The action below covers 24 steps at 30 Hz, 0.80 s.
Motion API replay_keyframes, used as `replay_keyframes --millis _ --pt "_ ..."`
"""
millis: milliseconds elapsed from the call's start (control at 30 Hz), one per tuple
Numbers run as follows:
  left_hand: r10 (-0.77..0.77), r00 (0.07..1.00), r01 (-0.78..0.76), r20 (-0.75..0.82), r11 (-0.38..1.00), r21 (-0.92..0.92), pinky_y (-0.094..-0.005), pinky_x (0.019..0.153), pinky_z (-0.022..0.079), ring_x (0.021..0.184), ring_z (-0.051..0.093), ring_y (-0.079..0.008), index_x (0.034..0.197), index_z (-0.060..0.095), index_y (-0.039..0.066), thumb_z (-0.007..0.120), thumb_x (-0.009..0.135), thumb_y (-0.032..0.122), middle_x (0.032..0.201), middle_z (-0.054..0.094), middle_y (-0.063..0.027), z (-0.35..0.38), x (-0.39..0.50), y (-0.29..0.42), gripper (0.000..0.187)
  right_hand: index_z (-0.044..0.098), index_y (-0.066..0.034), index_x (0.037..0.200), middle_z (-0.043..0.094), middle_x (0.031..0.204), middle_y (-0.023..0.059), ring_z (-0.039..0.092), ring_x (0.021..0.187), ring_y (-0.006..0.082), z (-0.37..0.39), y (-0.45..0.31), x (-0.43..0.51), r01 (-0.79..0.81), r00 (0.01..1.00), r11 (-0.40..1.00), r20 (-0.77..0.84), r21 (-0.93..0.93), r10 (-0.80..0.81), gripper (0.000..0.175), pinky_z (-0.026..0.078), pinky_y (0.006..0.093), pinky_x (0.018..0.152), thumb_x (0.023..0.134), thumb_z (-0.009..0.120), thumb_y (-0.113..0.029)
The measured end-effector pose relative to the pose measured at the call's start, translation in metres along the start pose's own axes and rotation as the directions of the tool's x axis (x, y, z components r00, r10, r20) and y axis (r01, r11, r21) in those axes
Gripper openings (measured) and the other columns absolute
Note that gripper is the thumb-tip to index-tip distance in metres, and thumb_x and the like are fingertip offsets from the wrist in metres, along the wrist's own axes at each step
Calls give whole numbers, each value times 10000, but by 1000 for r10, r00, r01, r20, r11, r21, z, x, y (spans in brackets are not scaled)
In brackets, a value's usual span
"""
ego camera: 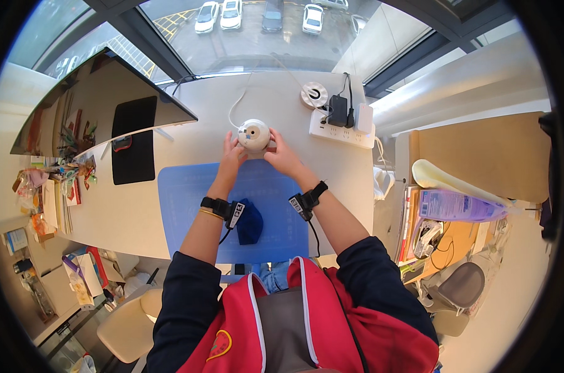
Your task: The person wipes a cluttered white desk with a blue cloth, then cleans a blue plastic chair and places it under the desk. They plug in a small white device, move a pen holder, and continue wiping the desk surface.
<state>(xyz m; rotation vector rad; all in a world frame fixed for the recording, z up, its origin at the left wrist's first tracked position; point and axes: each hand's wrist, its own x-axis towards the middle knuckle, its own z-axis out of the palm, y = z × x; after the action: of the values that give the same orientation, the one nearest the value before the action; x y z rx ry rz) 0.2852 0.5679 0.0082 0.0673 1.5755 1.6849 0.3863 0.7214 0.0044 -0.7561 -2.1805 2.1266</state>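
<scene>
A white round device (255,135) with a small dark hole in its top and a white cable stands on the desk just beyond the blue mat (184,196). Around its left side are the fingers of my left hand (232,151), and my right hand (280,151) holds its right side. The undersides of the fingers are hidden. On the mat, between my forearms, lies a crumpled dark blue cloth (250,223).
At the back right sit a white power strip (331,133) with plugged-in adapters and a white round object (314,95). A monitor (100,102) overhangs the left side, near a black mouse pad (133,161) and mouse (122,143). Windows border the desk's far edge.
</scene>
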Motion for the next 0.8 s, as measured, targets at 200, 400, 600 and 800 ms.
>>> replay_keyframes --millis 200,400,600,800 --pt "52 995 -56 -82 998 -38 -374 1038 323 1328 333 -211 1482 206 134 404 925 280 1458 340 -71 -17 4 13 609 196 0 1416 373 1394 241 513 1195 302 29 -11 7 -5 998 995 69 103 -2 730 466 362 917 797 566 -117" --pt "90 979 -106 -183 991 -79 -363 1023 333 1262 416 -175 1446 315 147 346 977 414 1366 463 -47 -54 18 27 541 155 -4 1409 343 1420 240 475 1244 341 61 -25 22 1 988 994 151 113 -19 755 452 374 940 797 577 -134" --pt "17 967 -32 -256 998 -57 -344 957 368 1187 465 -149 1251 491 143 333 974 418 1240 558 -16 -81 33 36 420 110 0 1424 311 1443 252 450 1265 362 90 -23 34 -19 982 994 187 108 -1 800 447 386 951 801 590 -148" --pt "64 971 -69 -230 998 -13 -350 971 370 1141 499 -166 1209 494 113 340 977 379 1229 560 -41 -88 34 40 385 90 11 1426 278 1458 262 431 1279 367 99 -21 33 -44 981 984 193 171 10 815 434 392 975 808 596 -149"
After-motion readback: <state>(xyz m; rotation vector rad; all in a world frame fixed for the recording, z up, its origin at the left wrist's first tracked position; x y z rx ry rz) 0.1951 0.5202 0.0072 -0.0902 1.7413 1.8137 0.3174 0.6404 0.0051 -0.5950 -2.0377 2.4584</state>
